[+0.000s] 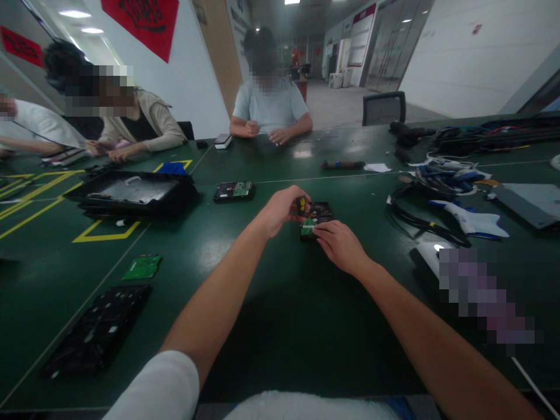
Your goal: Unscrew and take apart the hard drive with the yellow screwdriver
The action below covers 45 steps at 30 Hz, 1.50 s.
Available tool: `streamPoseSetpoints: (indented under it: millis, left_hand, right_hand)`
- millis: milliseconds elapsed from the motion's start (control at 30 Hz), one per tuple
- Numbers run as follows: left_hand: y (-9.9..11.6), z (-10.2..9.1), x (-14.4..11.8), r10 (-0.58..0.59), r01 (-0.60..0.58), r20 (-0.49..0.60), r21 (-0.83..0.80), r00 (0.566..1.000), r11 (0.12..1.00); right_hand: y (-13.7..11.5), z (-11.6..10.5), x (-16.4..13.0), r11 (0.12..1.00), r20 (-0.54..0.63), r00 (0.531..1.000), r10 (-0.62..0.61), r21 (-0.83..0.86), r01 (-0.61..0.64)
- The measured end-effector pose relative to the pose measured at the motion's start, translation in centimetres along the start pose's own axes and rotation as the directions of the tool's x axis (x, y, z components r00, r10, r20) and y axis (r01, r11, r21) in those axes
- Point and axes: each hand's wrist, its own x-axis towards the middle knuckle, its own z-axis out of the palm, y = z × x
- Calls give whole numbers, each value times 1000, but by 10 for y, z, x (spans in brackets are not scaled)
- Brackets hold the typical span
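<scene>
A hard drive (322,211) lies on the green table in front of me, its green circuit board (308,227) facing up. Over its far left side, my left hand (284,209) is closed round a yellow-and-black screwdriver (301,204) held upright. Its tip is hidden, so I cannot tell whether it touches a screw. My right hand (340,245) grips the near right edge of the drive, fingertips on the board. A second hard drive (234,191) sits farther off to the left.
At left are a loose green circuit board (142,267), a black panel (98,329) and black trays (135,192). Cables (446,178), a glove (475,220) and a grey box (527,204) lie at right. A person (269,105) sits opposite; others sit at left.
</scene>
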Motion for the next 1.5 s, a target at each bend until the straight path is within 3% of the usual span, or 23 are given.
streamPoseSetpoints:
  millis: [333, 733, 1033, 1200, 1367, 1500]
  left_hand:
    - [1, 6, -3, -38, 41, 28, -126, 999, 991]
    - [4, -2, -1, 10, -9, 9, -43, 1000, 999]
    - [1, 4, -2, -24, 20, -22, -172, 999, 985]
    - [0, 2, 1, 37, -38, -30, -27, 999, 999]
    - [3, -3, 2, 176, -125, -169, 276, 970, 953]
    - [7, -6, 0, 152, -87, -178, 327, 972, 941]
  right_hand:
    - [0, 0, 1, 1000, -11, 1000, -6, 15, 6]
    - [0, 0, 0, 1000, -19, 1000, -14, 4, 14]
    - [-1, -1, 0, 1000, -20, 1000, -16, 2, 16]
    - [-1, -2, 0, 1000, -17, 1000, -12, 6, 12]
    - [-1, -1, 0, 1000, -10, 1000, -3, 3, 3]
    - [-1, -1, 1, 1000, -10, 1000, -10, 8, 10]
